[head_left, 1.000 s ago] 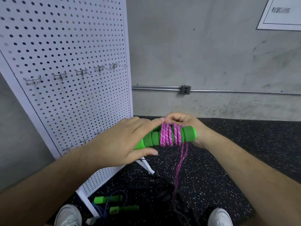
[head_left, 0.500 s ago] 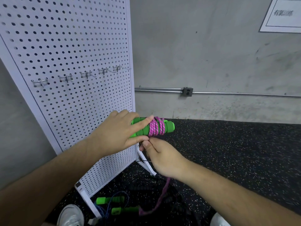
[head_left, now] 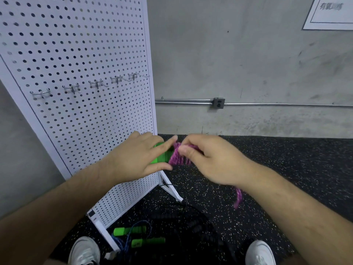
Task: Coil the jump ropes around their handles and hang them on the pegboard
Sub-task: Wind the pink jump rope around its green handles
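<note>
My left hand [head_left: 137,157] grips the green handles [head_left: 162,155] of a jump rope, held level in front of the white pegboard [head_left: 82,104]. Pink rope [head_left: 180,156] is wound in several turns around the handles' right part. My right hand [head_left: 206,157] covers the right end of the coil and pinches the rope against it. A short loose tail of pink rope [head_left: 238,197] hangs below my right wrist. A row of metal hooks [head_left: 95,84] on the pegboard is bare.
On the black speckled floor by the pegboard's foot lie another green-handled rope with blue cord [head_left: 133,236] and a black rope [head_left: 193,224]. My white shoes [head_left: 84,251] are at the bottom. A concrete wall with a conduit pipe [head_left: 267,104] stands behind.
My right hand came up from below the handles to the top right of the coil, pulling the rope around. More pink turns lie on the handles and the hanging tail is shorter.
</note>
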`<action>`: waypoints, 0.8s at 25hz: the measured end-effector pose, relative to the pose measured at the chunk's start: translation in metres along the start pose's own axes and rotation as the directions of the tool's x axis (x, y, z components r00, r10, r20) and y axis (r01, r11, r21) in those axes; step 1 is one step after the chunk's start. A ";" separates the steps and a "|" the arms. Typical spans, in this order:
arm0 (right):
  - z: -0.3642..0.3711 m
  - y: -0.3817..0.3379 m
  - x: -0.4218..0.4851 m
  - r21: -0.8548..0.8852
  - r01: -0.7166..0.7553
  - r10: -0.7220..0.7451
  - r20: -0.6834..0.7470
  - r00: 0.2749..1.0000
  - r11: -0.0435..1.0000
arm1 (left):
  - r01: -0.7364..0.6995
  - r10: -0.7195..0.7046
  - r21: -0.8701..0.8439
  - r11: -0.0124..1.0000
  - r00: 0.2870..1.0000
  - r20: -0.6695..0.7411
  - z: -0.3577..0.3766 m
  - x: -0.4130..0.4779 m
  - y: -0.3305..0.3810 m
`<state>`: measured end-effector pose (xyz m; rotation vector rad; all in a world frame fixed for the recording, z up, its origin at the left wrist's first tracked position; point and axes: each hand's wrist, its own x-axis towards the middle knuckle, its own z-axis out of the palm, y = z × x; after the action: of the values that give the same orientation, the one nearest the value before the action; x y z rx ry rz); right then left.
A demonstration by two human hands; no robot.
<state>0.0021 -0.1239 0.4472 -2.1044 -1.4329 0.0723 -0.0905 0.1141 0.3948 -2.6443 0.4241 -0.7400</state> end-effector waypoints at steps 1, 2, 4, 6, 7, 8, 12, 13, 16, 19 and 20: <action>-0.005 0.006 0.003 -0.051 0.012 -0.014 -0.032 0.999 0.999 | 0.012 -0.012 -0.005 1.000 1.000 -0.022 -0.003 0.002 0.005; -0.010 0.012 0.007 -0.063 0.016 -0.019 -0.055 0.998 0.998 | 0.017 -0.017 -0.015 1.000 0.998 -0.052 -0.006 0.004 0.011; -0.014 0.029 0.014 0.016 0.005 -0.004 -0.070 0.998 1.000 | -0.002 -0.002 -0.041 0.999 0.996 -0.095 -0.010 0.009 0.021; -0.015 0.043 0.022 0.139 -0.011 0.019 -0.055 0.998 0.990 | -0.037 0.029 -0.078 0.996 0.994 -0.103 -0.015 0.012 0.027; -0.016 0.048 0.026 0.192 -0.012 0.021 -0.042 0.999 0.981 | -0.055 0.045 -0.096 0.994 0.993 -0.105 -0.017 0.014 0.029; -0.016 0.053 0.030 0.249 -0.023 0.029 -0.020 0.999 0.968 | -0.072 0.060 -0.110 0.991 0.993 -0.104 -0.019 0.015 0.029; -0.014 0.068 0.036 0.461 -0.114 0.073 0.107 0.992 0.880 | -0.107 0.086 -0.163 0.981 0.988 -0.127 -0.025 0.015 0.037; -0.012 0.069 0.035 0.528 -0.154 0.100 0.129 0.987 0.836 | -0.092 0.067 -0.165 0.982 0.986 -0.150 -0.027 0.015 0.038; 0.009 0.059 0.024 0.455 -0.254 0.181 0.198 0.963 0.853 | 0.031 -0.051 -0.103 0.994 0.979 -0.196 -0.028 0.019 0.029; 0.059 0.038 0.017 0.227 -0.164 0.094 0.288 0.953 0.960 | 0.177 -0.177 -0.013 0.984 0.977 -0.117 -0.020 0.021 0.009; 0.072 0.030 0.017 0.258 -0.137 0.063 0.275 0.959 0.956 | 0.196 -0.194 0.028 0.980 0.978 -0.074 -0.016 0.020 0.003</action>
<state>0.0087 -0.0853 0.3772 -1.9877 -1.3696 0.5797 -0.0832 0.1003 0.4149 -2.6584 0.1689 -0.8942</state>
